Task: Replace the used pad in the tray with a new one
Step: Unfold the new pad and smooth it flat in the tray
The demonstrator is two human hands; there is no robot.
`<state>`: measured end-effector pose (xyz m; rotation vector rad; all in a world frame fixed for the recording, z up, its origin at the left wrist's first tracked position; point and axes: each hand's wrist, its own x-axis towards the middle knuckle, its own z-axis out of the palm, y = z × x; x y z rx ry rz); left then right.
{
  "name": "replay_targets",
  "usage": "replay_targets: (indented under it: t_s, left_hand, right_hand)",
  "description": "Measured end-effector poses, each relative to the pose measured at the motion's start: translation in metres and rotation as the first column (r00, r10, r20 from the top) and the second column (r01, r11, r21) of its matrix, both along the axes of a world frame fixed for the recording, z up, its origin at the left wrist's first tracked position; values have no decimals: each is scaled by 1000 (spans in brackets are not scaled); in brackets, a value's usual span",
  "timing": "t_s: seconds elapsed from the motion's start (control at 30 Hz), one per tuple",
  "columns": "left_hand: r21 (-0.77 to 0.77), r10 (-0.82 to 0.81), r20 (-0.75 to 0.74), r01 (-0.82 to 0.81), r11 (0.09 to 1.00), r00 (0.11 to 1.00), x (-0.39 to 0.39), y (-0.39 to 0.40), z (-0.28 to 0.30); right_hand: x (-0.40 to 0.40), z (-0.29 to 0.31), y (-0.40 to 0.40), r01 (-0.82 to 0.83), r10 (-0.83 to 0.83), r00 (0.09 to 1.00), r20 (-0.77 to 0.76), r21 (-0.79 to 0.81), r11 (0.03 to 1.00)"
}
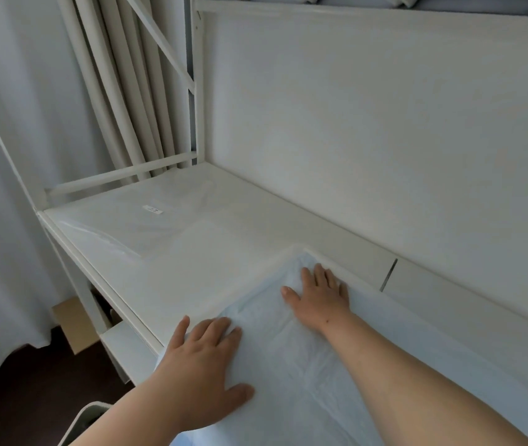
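A pale blue quilted pad [291, 358] lies spread in a white tray [365, 278] on the white shelf. My left hand [201, 365] rests flat on the pad's near left corner, fingers spread. My right hand [319, 294] presses flat on the pad's far left corner, against the tray's back rim. Neither hand grips anything. The right part of the pad is hidden under my right forearm and runs out of view.
A clear plastic pack of white pads [134, 220] with a small label lies at the left end of the shelf [192, 272]. A white back panel [385, 123] rises behind. Curtains hang at left; a cardboard box [74, 323] and a bin rim [82, 423] sit below.
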<state>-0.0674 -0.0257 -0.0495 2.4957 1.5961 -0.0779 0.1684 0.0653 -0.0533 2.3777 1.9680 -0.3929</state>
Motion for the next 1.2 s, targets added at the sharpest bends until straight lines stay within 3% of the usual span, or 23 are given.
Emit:
replay_targets:
  t_s: [0.13, 0.23, 0.33, 0.43, 0.53, 0.8, 1.2]
  left_hand:
    - [-48, 19, -28, -20, 999, 999, 4, -1, 6]
    - [-41, -1, -60, -1, 999, 998, 11, 2, 19]
    - [-9, -141, -91, 140, 990, 986, 28, 9, 30]
    - [-60, -348, -27, 346, 936, 937, 52, 13, 30]
    - [-93, -449, 12, 448, 889, 894, 73, 11, 19]
    - [-120, -410, -68, 401, 908, 910, 91, 2, 2]
    - [-143, -385, -79, 371, 917, 920, 96, -2, 7]
  right_hand:
    - [5, 9, -13, -23, 24, 998, -62, 26, 999]
    - [13, 13, -39, 83, -79, 994, -75, 46, 996]
    - [25, 17, -69, 222, -220, 974, -60, 46, 974]
    - [39, 20, -98, 328, -325, 944, -47, 68, 942]
    - [57, 21, -130, 436, -435, 900, -27, 70, 897]
    - [84, 5, -190, 575, -575, 818, 9, -18, 818]
    - [112, -1, -188, 532, -532, 847, 9, -30, 846]
